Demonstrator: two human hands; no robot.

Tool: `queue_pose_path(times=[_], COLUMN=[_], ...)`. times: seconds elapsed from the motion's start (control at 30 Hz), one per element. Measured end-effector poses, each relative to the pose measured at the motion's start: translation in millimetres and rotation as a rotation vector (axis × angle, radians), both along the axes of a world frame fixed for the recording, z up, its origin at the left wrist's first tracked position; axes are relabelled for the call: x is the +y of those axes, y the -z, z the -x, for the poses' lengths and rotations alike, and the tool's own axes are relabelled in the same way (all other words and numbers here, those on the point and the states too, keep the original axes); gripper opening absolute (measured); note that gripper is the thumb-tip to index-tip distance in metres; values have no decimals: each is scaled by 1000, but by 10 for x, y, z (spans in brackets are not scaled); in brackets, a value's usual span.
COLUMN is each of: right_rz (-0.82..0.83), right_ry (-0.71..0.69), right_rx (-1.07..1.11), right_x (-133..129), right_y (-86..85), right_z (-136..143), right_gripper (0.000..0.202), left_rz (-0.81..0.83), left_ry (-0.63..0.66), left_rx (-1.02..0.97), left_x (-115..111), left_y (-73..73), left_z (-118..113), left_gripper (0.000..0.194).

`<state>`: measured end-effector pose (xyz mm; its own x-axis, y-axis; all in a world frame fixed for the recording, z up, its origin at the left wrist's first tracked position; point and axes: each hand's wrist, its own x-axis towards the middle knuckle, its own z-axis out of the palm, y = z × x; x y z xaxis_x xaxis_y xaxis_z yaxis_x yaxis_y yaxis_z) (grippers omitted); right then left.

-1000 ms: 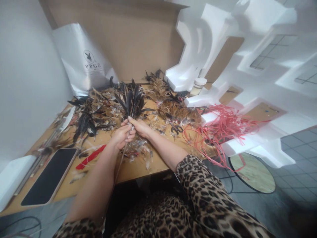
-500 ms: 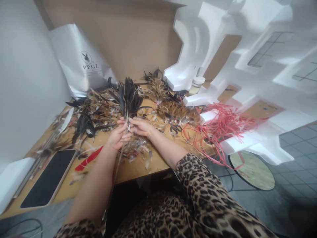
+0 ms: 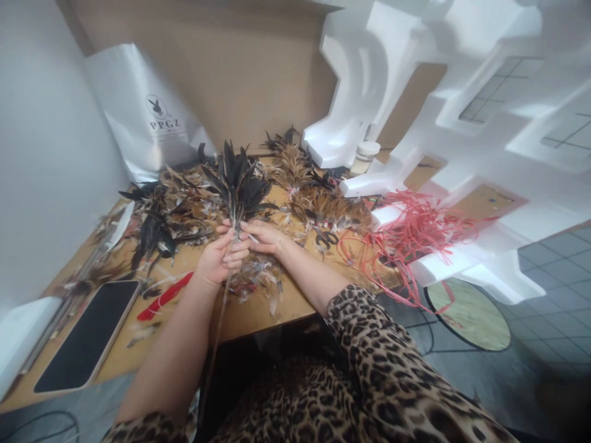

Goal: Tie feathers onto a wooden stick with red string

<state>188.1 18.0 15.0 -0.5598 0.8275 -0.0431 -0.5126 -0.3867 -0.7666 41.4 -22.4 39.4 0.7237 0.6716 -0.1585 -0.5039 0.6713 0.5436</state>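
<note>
Dark feathers fan upward in a bundle (image 3: 237,184) above my two hands. My left hand (image 3: 221,252) is closed round the base of the bundle, and a thin stick (image 3: 220,320) runs down below it towards my lap. On the other side, my right hand (image 3: 262,235) pinches at the quills near the top of the stick. Its fingertips meet those of the left hand, and small details between them are hidden. Loose feather scraps (image 3: 256,280) lie on the wooden table (image 3: 289,311) just under my hands.
Piles of brown feathers (image 3: 184,197) and black feathers (image 3: 154,237) lie left; more brown feathers (image 3: 327,206) lie right. Black scissors (image 3: 327,239), pink ribbon strips (image 3: 415,227), a phone (image 3: 87,335), a red strip (image 3: 165,296), a lidded jar (image 3: 364,157) and white foam (image 3: 480,271) surround the work area.
The black feathers in my hands are spread a little wider, and the bundle leans slightly more to the left. Both hands keep nearly the same place; the whole view has shifted slightly.
</note>
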Motion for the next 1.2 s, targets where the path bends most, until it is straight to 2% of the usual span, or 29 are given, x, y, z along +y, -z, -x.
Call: queue_pose_path(times=[0.1, 0.3, 0.57, 0.8, 1.2], right_rz=[55, 92, 51, 45, 15], right_ry=[-42, 44, 9, 48, 65], right_rx=[-2, 4, -40, -2, 31], right_x=[22, 52, 48, 49, 42], right_y=[0, -4, 19, 64, 34], right_z=[14, -1, -67, -58, 12], right_gripper=[20, 22, 24, 21, 21], left_rz=[17, 40, 95, 102, 89], left_ry=[0, -30, 26, 28, -78], left_rx=[-22, -27, -91, -144, 14], left_x=[11, 0, -42, -69, -40], left_y=[6, -6, 8, 35, -68], left_z=[12, 13, -46, -70, -35], left_gripper=[40, 38, 39, 34, 37])
